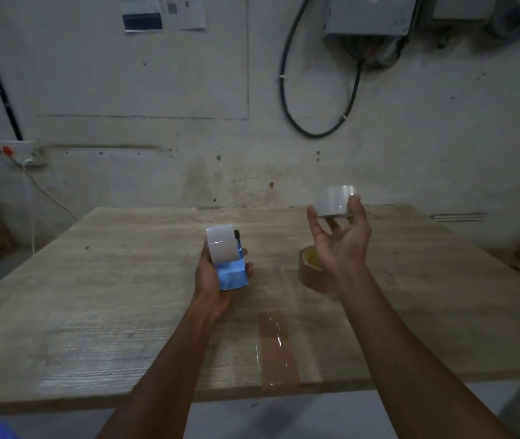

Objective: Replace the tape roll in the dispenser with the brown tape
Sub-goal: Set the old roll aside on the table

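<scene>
My left hand (209,282) grips a blue tape dispenser (232,275) above the middle of the wooden table (109,280). A pale whitish roll (222,243) sits at the dispenser's top. My right hand (342,245) is raised palm-up further right and holds a second pale tape roll (336,201) at its fingertips. The brown tape roll (310,272) lies flat on the table just below my right wrist, which hides part of it.
A strip of brown tape (277,346) is stuck to the table near its front edge. The wall stands right behind the table, with a black cable loop (315,90) and a socket (22,152). Boxes sit at the far left and right.
</scene>
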### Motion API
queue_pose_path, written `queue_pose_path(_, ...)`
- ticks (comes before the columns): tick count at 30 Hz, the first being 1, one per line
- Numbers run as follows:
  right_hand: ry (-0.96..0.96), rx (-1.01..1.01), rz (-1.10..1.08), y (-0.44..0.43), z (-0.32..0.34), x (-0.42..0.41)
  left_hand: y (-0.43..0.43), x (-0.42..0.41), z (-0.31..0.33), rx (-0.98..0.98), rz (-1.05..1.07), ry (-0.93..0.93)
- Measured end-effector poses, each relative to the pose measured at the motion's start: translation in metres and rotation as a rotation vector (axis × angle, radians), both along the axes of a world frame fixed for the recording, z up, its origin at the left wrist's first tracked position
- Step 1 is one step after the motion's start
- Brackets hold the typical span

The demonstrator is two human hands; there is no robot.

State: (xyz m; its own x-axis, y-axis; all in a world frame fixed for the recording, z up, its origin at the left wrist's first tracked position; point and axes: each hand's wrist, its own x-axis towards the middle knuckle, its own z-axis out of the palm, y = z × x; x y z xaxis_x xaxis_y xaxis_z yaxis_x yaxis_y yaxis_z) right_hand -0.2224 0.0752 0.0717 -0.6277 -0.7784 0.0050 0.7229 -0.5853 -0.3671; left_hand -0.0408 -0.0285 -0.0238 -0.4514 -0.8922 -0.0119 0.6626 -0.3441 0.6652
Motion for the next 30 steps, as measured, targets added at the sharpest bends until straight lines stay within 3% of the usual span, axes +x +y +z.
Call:
queue_pose_path(10,0.059,0.096,-0.258,0.010,0.000,-0.064,-0.005,-0.005,0.003,-0.003,0.024,-0.128)
queue_pose_path(15,0.090,0.146,-0.346,0.013,-0.013,-0.091,-0.013,-0.002,-0.001,0.071,-0.060,0.042)
queue_pose_path(19,0.093,0.163,-0.407,0.015,-0.027,-0.118,-0.019,-0.004,-0.006,0.049,-0.109,0.071)
queue_pose_path(22,0.198,0.236,-0.426,0.016,-0.037,-0.136,-0.017,-0.003,-0.007,0.021,-0.112,0.062)
queue_pose_path(26,0.311,0.390,-0.629,0.017,-0.051,-0.157,-0.013,-0.008,-0.003,-0.032,-0.088,0.055)
queue_pose_path(30,0.734,0.745,-0.863,0.023,-0.073,-0.176,-0.013,-0.010,-0.002,-0.019,-0.099,0.079)
